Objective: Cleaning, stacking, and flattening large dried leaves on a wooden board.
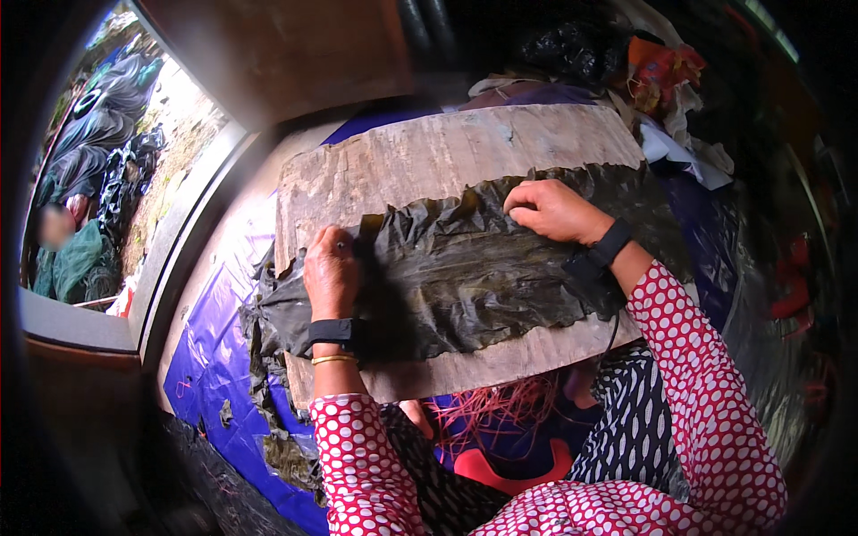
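Note:
A wide, wrinkled, dark olive-brown sheet of kelp [465,268] lies across a worn wooden board [393,165], running past its left edge. My left hand [332,272] is closed at the left part of the sheet, its fingers curled down at the upper edge. Farther right, my right hand [559,212] is closed too, thumb and curled fingers pinching the upper edge. The fingertips of both are partly hidden. Ruffled kelp trails [290,460] hang beyond the board's lower left corner.
Purple plastic sheeting [228,402] spreads under and around the board. Pink string strands [492,411] lie below its near edge, between my legs. At the far right are crumpled bags [661,76]. A doorway on the left shows nets [98,134] heaped outside.

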`<state>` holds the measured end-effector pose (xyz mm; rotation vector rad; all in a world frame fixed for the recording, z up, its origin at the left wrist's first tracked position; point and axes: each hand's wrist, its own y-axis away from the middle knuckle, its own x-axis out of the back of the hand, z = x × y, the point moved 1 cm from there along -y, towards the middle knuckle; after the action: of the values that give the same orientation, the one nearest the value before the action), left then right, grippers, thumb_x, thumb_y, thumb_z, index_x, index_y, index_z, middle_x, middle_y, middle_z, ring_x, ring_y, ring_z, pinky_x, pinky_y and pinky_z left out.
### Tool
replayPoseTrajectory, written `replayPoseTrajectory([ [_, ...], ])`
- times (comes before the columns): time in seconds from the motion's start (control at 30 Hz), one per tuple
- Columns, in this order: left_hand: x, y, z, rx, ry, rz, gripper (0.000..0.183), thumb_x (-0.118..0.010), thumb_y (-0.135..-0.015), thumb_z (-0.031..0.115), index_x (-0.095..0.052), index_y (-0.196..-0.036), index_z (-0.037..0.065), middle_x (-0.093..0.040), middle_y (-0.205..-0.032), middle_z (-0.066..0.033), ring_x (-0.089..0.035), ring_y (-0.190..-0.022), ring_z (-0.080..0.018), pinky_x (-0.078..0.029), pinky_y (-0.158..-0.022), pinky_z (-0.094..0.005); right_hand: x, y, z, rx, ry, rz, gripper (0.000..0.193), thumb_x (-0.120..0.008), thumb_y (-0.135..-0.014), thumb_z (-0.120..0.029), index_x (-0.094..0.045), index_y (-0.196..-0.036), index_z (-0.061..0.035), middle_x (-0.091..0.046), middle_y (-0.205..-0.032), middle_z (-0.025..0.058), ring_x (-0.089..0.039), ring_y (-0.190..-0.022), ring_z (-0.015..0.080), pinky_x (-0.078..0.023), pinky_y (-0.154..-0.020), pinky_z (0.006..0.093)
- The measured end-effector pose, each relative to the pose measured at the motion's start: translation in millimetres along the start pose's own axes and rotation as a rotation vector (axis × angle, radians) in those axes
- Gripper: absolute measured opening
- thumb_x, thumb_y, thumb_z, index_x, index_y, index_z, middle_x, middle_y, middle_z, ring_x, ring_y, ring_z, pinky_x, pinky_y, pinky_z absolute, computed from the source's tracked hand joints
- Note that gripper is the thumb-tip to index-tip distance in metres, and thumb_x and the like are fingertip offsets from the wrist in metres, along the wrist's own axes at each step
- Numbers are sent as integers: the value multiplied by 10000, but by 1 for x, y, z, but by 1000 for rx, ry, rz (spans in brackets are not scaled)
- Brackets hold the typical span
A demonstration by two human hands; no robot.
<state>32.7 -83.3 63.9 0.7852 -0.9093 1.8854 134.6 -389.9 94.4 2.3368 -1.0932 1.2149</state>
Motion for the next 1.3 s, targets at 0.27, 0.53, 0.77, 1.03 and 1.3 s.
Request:
replayPoseTrajectory([
  [0.27,-7,4,-18,-1,-297,256,311,-567,-704,14,-604,-1013,20,-581,-1088,-197,-540,-1013,-378,-428,-882,-413,1,10,7,-11,130,115,196,-550,-780,-97,-593,-945,-1,-577,-1010,121,-558,-940,320,-448,-824,380],
  [0.53,-30,26,92,-470,-81,-346,423,-648,-734,66,-547,-1145,71,-514,-1240,-132,-483,-1138,-321,-399,-938,-412,-8,33,4,26,320,115,254,-577,-747,-91,-583,-1000,-66,-526,-1135,85,-506,-1049,288,-434,-851,403],
  [0.77,-32,34,97,-372,-19,-447,685,-651,-727,90,-372,-1351,135,-493,-1285,-113,-393,-1239,-339,-330,-991,-475,-3,46,19,35,188,234,309,-588,-759,-100,-558,-1063,-55,-508,-1165,135,-511,-1059,330,-437,-874,408],
  [1.03,-39,37,99,-409,-134,-437,694,-681,-721,125,-379,-1346,119,-364,-1394,-161,-351,-1275,-361,-312,-1018,-452,32,68,66,-29,114,384,260,-582,-792,-80,-552,-1036,3,-540,-1104,169,-535,-1017,350,-442,-870,376],
  [1.3,-46,37,96,-387,-111,-384,725,-721,-702,168,-379,-1330,47,-380,-1364,-215,-361,-1269,-356,-316,-1034,-412,58,96,110,-206,189,364,291,-556,-825,-150,-550,-1076,-3,-560,-1097,171,-550,-1005,340,-438,-861,379],
])
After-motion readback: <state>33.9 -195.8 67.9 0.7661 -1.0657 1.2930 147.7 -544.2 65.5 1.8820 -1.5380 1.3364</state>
